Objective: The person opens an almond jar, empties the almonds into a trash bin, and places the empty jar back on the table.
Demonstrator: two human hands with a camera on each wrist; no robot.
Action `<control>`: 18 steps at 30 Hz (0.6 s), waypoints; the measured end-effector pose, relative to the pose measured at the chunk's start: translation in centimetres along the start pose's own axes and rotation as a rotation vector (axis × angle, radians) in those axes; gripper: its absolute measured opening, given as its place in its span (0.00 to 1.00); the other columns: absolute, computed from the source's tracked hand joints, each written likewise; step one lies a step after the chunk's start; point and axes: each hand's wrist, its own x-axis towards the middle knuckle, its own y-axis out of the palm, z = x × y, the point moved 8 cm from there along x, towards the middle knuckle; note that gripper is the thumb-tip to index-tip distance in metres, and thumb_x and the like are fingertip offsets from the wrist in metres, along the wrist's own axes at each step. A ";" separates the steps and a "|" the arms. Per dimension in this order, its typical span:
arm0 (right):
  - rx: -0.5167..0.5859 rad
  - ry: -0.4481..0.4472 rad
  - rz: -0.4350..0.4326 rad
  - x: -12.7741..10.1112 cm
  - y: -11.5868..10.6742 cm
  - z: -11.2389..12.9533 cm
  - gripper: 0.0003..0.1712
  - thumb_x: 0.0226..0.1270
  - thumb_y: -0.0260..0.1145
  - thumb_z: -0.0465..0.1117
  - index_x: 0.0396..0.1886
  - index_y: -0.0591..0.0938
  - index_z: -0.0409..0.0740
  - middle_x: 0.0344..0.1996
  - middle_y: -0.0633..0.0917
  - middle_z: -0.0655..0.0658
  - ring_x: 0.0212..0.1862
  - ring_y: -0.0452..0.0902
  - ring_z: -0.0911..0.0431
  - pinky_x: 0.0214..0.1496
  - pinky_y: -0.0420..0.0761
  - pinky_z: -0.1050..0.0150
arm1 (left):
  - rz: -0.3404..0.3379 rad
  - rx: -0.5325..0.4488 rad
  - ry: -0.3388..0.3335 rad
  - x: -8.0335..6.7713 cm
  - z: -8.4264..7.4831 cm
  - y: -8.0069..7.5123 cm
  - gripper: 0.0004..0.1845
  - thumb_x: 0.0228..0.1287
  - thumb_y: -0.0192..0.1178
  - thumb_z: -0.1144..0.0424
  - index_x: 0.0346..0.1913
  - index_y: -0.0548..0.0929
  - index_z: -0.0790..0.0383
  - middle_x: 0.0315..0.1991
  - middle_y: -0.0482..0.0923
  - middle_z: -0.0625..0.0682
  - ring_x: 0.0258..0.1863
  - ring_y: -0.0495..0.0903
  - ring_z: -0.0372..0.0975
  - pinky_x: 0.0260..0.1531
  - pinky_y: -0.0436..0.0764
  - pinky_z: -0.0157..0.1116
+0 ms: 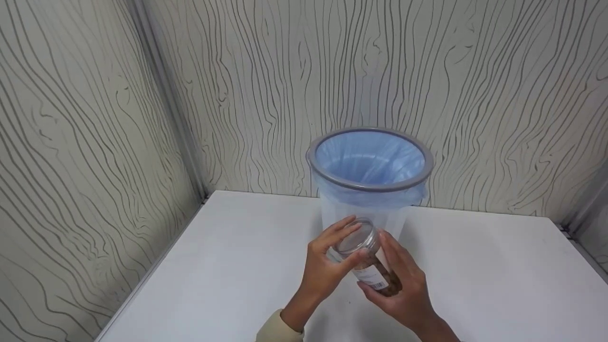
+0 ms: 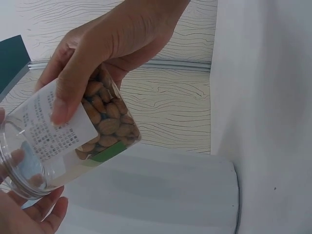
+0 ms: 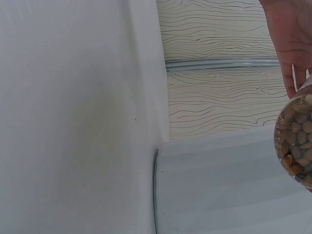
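Above the table (image 1: 237,266), before the lined bin (image 1: 370,161), my right hand (image 1: 403,289) gripped the almond jar (image 1: 368,259) while my left hand (image 1: 327,266) clasped its lid; steadying the body seemed wisest.

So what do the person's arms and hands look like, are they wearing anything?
Both hands are bare: no gloves, rings or watch show. The left hand comes out of a pale beige sleeve, whose cuff sits at the wrist. The right hand and its wrist show no sleeve at all up to the picture's edge. The fingernails look short and plain, with no polish.
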 end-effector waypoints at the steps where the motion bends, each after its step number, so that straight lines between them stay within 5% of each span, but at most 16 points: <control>1: 0.000 -0.001 0.000 0.0 0.0 0.0 0.49 0.57 0.78 0.54 0.66 0.72 0.22 0.63 0.76 0.25 0.69 0.72 0.50 0.69 0.70 0.66 | -0.002 0.004 0.004 0.0 -0.1 0.0 0.22 0.65 0.70 0.58 0.62 0.84 0.53 0.67 0.77 0.51 0.67 0.75 0.43 0.62 0.76 0.48; 10: -0.012 -0.005 -0.003 0.3 -0.1 0.3 0.48 0.59 0.76 0.56 0.65 0.72 0.21 0.62 0.76 0.24 0.70 0.72 0.51 0.69 0.69 0.66 | 0.023 -0.016 -0.016 0.1 -0.2 0.0 0.24 0.64 0.71 0.58 0.63 0.84 0.52 0.68 0.76 0.50 0.68 0.74 0.42 0.64 0.74 0.49; 18: -0.016 0.028 0.012 0.3 -0.2 0.1 0.50 0.60 0.75 0.58 0.66 0.71 0.23 0.63 0.76 0.25 0.70 0.71 0.52 0.68 0.69 0.65 | 0.112 -0.051 0.041 0.3 0.1 0.0 0.27 0.65 0.70 0.59 0.67 0.80 0.52 0.71 0.72 0.50 0.72 0.69 0.44 0.66 0.72 0.50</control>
